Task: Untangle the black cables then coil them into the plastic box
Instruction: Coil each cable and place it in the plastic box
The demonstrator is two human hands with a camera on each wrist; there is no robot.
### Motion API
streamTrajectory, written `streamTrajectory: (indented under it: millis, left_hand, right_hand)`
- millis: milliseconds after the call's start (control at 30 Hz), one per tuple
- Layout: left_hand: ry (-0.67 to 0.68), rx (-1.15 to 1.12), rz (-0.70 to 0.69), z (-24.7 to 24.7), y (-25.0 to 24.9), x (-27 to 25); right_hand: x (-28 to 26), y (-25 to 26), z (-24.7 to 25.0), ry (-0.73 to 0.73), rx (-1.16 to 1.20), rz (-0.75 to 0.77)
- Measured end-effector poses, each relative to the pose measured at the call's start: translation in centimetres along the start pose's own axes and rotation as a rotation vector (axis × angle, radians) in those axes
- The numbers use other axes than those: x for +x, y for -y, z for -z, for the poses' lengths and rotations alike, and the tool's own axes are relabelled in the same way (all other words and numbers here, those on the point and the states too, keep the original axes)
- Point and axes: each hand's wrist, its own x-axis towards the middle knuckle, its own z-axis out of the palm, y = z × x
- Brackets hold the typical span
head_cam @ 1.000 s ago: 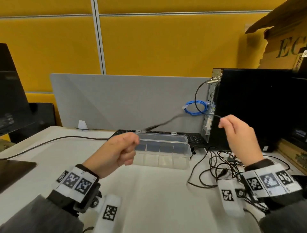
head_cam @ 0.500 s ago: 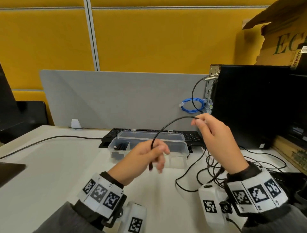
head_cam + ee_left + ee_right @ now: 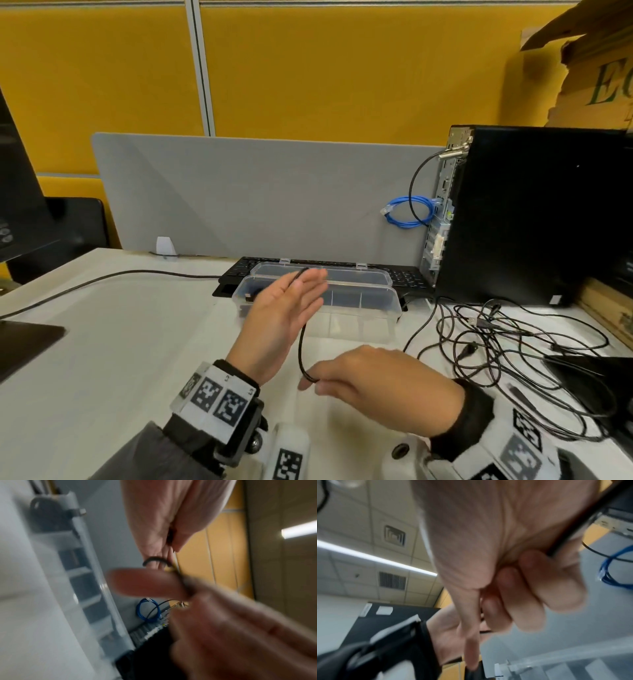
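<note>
A thin black cable (image 3: 300, 342) runs from my left hand (image 3: 301, 291) down to my right hand (image 3: 315, 383). My left hand is raised before the clear plastic box (image 3: 363, 301), fingers straight, the cable passing over their upper edge. In the left wrist view its thumb (image 3: 145, 585) appears to pin the cable against the fingers, though the picture is blurred. Low over the desk, my right hand pinches the cable's lower bend; the cable (image 3: 573, 526) crosses its palm, fingers curled. A tangle of black cables (image 3: 513, 342) lies at the right.
The box stands open, lid tipped back onto a black keyboard (image 3: 404, 274), something dark in its left compartment. A black computer tower (image 3: 531, 212) with a blue cable loop (image 3: 407, 212) stands at the right. Another cable (image 3: 102, 277) crosses the desk on the left.
My right hand has dropped from beside the tower to low over the desk, drawing the cable down. My left hand has straightened its fingers and lifted in front of the box.
</note>
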Motion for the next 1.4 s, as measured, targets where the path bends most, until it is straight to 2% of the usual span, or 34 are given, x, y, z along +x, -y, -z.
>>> streamTrajectory:
  millis: [67,100,167,200,233,300,367,433,500,567,633,700,767,833,900,1000,1067,1133,1167,1267,1333,1400]
  left_hand:
    - [0.088,0.333,0.042,0.2,0.3,-0.2]
    - [0.185,0.424,0.097,0.2,0.3,-0.4]
    - [0.383,0.346,0.209,0.2,-0.2,-0.8]
    - [0.427,0.255,0.235,0.3,-0.7,-1.1]
    - [0.433,0.174,0.248,0.4,-1.1,-1.2]
    - [0.357,0.048,0.243,0.4,-1.7,-1.3]
    - [0.205,-0.123,0.185,-0.2,-2.0,-1.2]
    - [0.059,-0.313,0.107,-0.7,-2.1,-0.9]
    - [0.031,-0.327,0.011,-0.7,-1.6,-0.4]
    - [-0.027,-0.179,-0.046,-0.4,-1.3,-0.1]
    - [-0.032,0.165,-0.070,0.4,-1.4,-0.2]
    - [0.157,0.570,0.004,1.0,-1.6,-0.6]
    - [0.361,0.830,0.140,1.1,-1.7,-1.0]
    - [0.393,1.035,0.143,1.5,-1.7,-1.0]
    - [0.260,1.175,0.019,2.8,-1.8,-0.4]
    - [-0.138,1.279,-0.173,5.7,-2.3,0.4]
    - [-0.396,1.285,-0.219,7.5,-2.7,0.7]
    - [-0.573,1.219,-0.247,8.7,-3.2,0.7]
    - [-0.630,1.161,-0.251,8.9,-3.4,0.6]
    - [-0.685,1.015,-0.235,9.0,-3.1,0.7]
    - [-0.604,0.921,-0.184,8.5,-2.4,0.9]
    - [-0.473,0.764,-0.133,7.3,-1.6,0.8]
  right_hand:
    - [-0.2,-0.4,1.0,-0.277,0.051,0.031]
    - [-0.3,-1.0,1.6,-0.429,0.047,0.009]
    - [-0.5,-2.5,2.2,-0.653,-0.025,-0.072]
    - [-0.5,-3.2,2.4,-0.708,-0.052,-0.112]
    - [-0.5,-3.9,2.4,-0.719,-0.066,-0.147]
    - [-0.5,-5.3,2.5,-0.626,0.013,-0.176]
    - [-0.5,-6.1,2.5,-0.420,0.172,-0.149]
    - [-0.2,-5.4,2.2,-0.234,0.206,-0.096]
    - [0.2,-3.5,1.3,-0.106,0.193,-0.021]
    - [0.4,-1.9,0.5,-0.033,0.183,0.028]
    - [0.3,-1.3,0.8,-0.077,0.095,0.029]
    - [-0.2,-1.9,1.8,-0.216,0.020,-0.001]
    - [-0.8,-3.1,3.0,-0.294,0.054,-0.069]
    - [-1.6,-5.1,4.0,-0.301,0.082,-0.153]
    - [-2.5,-7.8,4.6,-0.287,0.071,-0.268]
    - [-4.4,-12.3,4.9,-0.276,0.003,-0.497]
    - [-6.3,-14.9,5.3,-0.242,-0.291,-0.663]
    - [-8.3,-16.3,5.9,-0.212,-0.606,-0.833]
    - [-9.0,-16.6,6.2,-0.271,-0.658,-0.892]
    - [-9.4,-16.6,6.4,-0.501,-0.578,-0.994]
    - [-8.2,-15.4,6.1,-0.550,-0.519,-1.008]
    - [-6.3,-13.1,5.9,-0.531,-0.466,-0.914]
